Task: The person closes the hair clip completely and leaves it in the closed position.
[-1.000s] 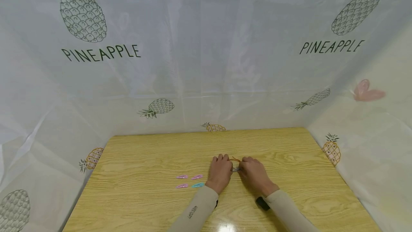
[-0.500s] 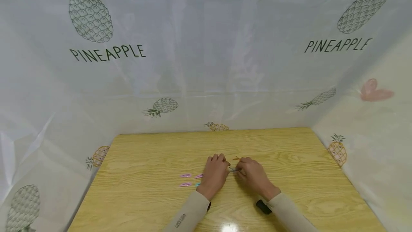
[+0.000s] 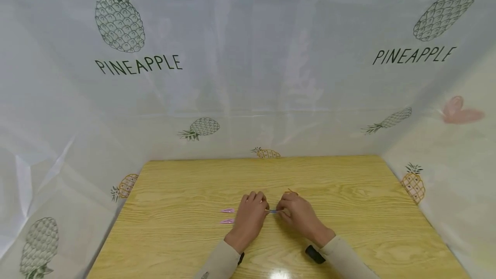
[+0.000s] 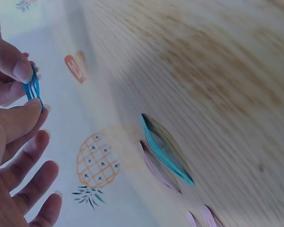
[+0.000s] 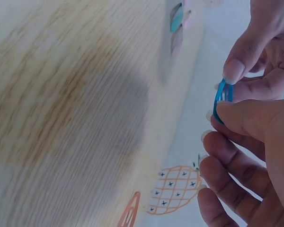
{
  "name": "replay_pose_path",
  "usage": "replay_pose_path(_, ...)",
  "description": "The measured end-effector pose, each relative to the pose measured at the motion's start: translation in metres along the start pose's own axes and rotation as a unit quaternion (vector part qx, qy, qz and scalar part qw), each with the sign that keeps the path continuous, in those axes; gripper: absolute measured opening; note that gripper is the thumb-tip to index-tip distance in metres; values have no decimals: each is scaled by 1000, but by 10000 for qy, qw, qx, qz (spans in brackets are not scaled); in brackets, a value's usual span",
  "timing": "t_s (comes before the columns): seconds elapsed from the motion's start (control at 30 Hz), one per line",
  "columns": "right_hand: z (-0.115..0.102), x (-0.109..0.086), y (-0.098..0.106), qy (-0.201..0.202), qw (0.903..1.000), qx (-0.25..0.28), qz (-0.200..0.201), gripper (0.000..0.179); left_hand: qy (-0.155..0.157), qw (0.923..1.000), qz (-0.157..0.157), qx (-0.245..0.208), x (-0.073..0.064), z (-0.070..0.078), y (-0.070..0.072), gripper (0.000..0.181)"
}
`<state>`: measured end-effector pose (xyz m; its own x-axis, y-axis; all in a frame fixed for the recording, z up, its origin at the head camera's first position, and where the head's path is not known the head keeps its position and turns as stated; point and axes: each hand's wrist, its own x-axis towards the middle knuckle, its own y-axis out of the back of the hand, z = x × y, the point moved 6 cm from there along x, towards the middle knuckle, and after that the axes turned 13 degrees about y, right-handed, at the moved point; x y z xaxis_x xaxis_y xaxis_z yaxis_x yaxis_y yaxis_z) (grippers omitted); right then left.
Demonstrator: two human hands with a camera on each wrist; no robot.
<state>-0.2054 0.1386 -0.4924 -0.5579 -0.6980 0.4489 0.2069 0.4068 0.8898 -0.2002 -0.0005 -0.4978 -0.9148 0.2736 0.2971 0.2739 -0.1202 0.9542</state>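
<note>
A blue snap hair clip [image 5: 222, 100] is held between both hands, just above the table. My left hand [image 3: 251, 215] pinches one end with thumb and fingers. From the other side, my right hand [image 3: 302, 216] pinches the opposite end. An orange hair clip [image 4: 75, 69] lies on the table just beyond the right hand, partly covered by it in the head view. Left of my left hand lie several pink hair clips [image 3: 227, 221]. A teal hair clip [image 4: 166, 152] lies beside them in the left wrist view; the left hand hides it in the head view.
Everything rests on a wood-grain table [image 3: 186, 184]. A white sheet printed with pineapples [image 3: 252, 76] hangs behind the table and along both sides. A black band piece [image 3: 315, 254] sits under the right wrist.
Both hands have shifted left and slightly nearer, the left hand more, with the clip between them. The left hand now covers the teal clip. The head view has turned slightly left.
</note>
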Motion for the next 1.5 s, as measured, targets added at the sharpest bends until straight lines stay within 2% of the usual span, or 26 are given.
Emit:
replay_pose_path(0.2,-5,3,-2,-83,9977,648,-184,10,-28,9999,81,52,-8,-5,7,10)
replay_pose_path(0.33,-8,5,-1,-50,9943,1035,-240,10,-80,9999,110,-82,-12,-10,10,10)
replay_pose_path(0.63,-14,6,4,291,9860,1641,-12,8,-388,9953,-50,-887,-17,-22,15,6)
replay_pose_path(1.03,-16,4,5,900,9750,2017,235,12,-538,9790,-549,-1889,-18,-30,18,6)
replay_pose_path(1.2,-15,3,3,1054,9713,2117,255,13,-604,9749,-614,-2051,-18,-31,18,6)
replay_pose_path(1.5,-12,1,0,1202,9641,2357,212,8,-749,9726,-578,-2125,-19,-30,15,7)
